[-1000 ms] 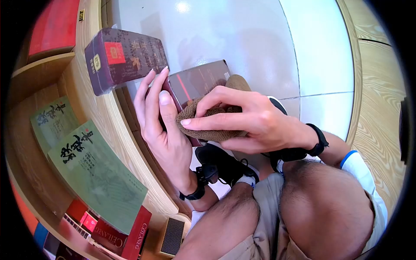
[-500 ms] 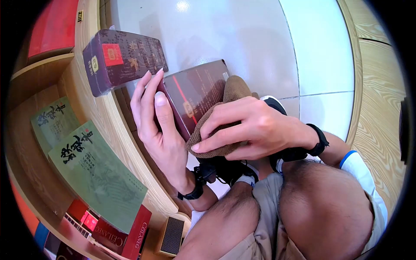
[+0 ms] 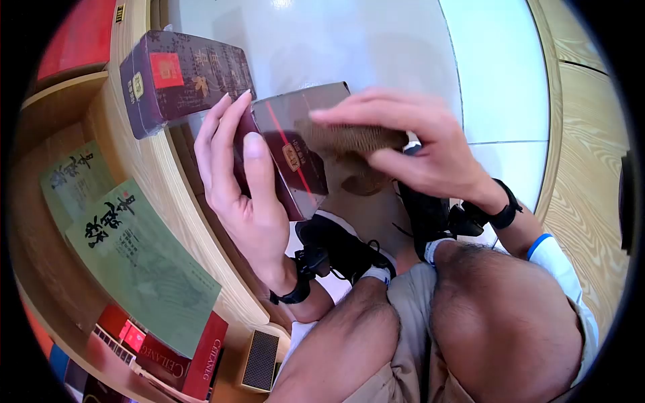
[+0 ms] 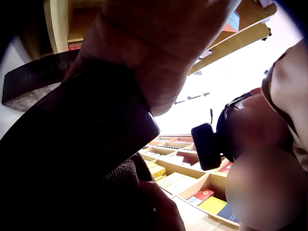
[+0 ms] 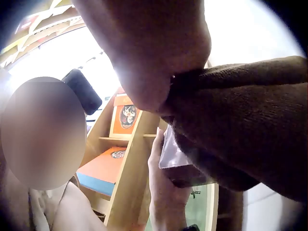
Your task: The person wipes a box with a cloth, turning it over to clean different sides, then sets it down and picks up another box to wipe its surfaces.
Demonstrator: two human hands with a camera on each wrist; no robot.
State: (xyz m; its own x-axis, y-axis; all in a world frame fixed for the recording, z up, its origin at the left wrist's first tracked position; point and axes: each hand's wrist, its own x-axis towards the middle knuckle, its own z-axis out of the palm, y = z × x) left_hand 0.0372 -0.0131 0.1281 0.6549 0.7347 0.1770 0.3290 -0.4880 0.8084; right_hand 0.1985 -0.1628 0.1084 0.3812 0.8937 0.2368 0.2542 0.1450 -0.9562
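Note:
In the head view, my left hand holds a dark maroon box with a red stripe, the thumb along its near side and fingertips at its far end. A brown cloth, blurred by motion, lies over the box's upper face. My right hand grips this cloth with the thumb below and fingers on top. The folded cloth fills much of the right wrist view, with a corner of the box beneath it. Past the left fingertips stands a second maroon box with a red label.
A wooden shelf edge runs along the left. Inside it lie green printed packages and red boxes. A black shoe is on the tiled floor below the hands. A wooden cabinet borders the right.
My right hand has swept the cloth up and right across the box face, uncovering its near corner. The view has shifted slightly; my left hand keeps its hold on the box.

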